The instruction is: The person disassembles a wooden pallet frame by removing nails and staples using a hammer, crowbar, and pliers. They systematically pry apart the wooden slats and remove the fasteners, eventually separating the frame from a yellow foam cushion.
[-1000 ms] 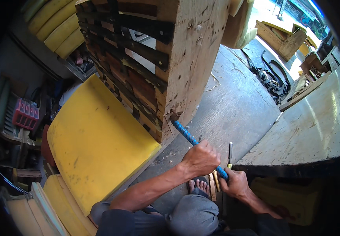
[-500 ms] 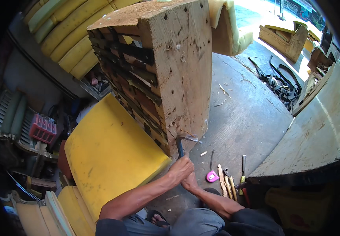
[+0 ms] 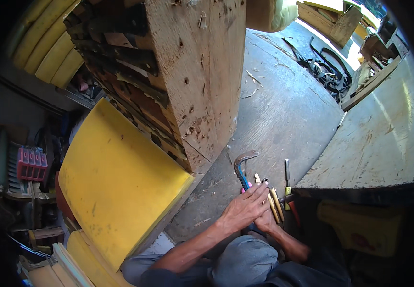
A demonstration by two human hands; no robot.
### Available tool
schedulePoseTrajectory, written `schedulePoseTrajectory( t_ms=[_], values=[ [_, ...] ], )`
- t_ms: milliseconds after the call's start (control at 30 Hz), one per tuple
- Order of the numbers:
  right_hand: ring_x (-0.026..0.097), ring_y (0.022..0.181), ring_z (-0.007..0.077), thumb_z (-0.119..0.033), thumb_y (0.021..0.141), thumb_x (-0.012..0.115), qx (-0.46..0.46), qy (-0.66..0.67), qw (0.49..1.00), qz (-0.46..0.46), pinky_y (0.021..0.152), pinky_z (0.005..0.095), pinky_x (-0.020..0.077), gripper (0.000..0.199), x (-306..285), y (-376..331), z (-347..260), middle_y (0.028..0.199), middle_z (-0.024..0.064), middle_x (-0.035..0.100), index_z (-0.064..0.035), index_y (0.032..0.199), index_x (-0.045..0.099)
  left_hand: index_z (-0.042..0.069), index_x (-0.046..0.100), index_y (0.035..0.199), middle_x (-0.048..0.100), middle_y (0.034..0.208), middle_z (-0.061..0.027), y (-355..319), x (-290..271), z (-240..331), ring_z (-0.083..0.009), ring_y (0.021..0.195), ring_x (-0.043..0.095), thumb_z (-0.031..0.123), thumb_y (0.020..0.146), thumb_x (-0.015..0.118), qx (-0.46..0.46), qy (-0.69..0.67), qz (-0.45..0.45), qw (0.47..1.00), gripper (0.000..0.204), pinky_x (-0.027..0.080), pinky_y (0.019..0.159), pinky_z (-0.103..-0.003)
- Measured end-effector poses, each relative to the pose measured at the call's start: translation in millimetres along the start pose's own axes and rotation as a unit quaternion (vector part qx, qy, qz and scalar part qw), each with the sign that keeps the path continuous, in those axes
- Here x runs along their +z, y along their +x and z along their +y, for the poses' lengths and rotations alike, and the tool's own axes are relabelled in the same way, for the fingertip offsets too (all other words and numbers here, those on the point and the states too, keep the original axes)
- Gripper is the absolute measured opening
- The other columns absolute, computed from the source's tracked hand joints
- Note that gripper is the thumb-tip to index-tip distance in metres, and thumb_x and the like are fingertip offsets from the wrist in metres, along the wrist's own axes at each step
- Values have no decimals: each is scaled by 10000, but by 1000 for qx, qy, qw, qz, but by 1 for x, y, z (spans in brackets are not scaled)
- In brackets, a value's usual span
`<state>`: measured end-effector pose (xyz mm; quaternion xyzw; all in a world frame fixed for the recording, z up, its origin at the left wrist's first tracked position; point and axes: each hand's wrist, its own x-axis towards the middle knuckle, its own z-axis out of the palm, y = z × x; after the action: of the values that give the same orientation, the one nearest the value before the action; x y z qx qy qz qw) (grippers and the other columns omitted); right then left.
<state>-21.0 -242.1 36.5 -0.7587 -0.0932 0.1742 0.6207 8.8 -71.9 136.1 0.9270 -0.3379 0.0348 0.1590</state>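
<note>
A pry bar (image 3: 239,168) with a hooked claw and blue shaft stands tilted in front of me, its lower part hidden by my hands. My left hand (image 3: 246,206) lies over the shaft with its fingers stretched out to the right. Below it, my right hand (image 3: 265,221) is closed, apparently around the bar's lower end, though its fingers are partly covered. The claw is apart from the wooden frame (image 3: 202,71), whose pale side panel has several holes and whose left face carries dark webbing straps.
A yellow foam-like slab (image 3: 125,177) leans left of the frame. By my hands lie a chisel (image 3: 287,173), wooden-handled tools (image 3: 277,203) and a red handle (image 3: 294,214). Black straps (image 3: 329,71) lie far right, beyond a worn board (image 3: 369,148). A pink organizer (image 3: 31,163) stands left.
The pry bar has come off the frame's lower corner and moved right and toward me with both hands. My left fingers have straightened from their grip. The view has shifted downward.
</note>
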Motion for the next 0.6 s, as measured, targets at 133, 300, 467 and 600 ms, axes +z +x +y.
schedulePoseTrajectory(
  t_ms=[133,300,467,600],
  values=[
    [713,847,323,-185,853,671,11,-128,991,-30,737,435,545,249,-33,-8,-26,896,234,702,25,984,695,87,681,1127,568,1327,-156,-5,4,22,-323,1404,416,147,829,628,-52,-115,104,987,309,332,1171,-446],
    [684,643,305,-317,875,709,205,-165,964,-32,584,427,491,310,-27,-8,-18,724,212,663,-13,935,703,74,689,1125,591,1252,-161,-28,-29,1,-393,1289,497,6,771,690,-209,-70,276,936,361,416,1082,-479],
    [671,826,461,-364,920,614,219,-253,935,116,721,520,499,370,-29,0,19,829,277,672,-10,1017,666,-41,597,1216,533,1294,-231,-107,-73,-15,-427,1301,452,36,881,577,-473,203,315,798,345,342,1114,-541],
    [660,903,489,-312,931,564,242,-337,901,123,765,559,500,360,-59,23,29,898,307,675,4,1074,662,-29,616,1188,516,1308,-237,-164,-75,-22,-407,1337,440,117,936,522,-498,287,309,758,306,293,1146,-561]
  ],
)
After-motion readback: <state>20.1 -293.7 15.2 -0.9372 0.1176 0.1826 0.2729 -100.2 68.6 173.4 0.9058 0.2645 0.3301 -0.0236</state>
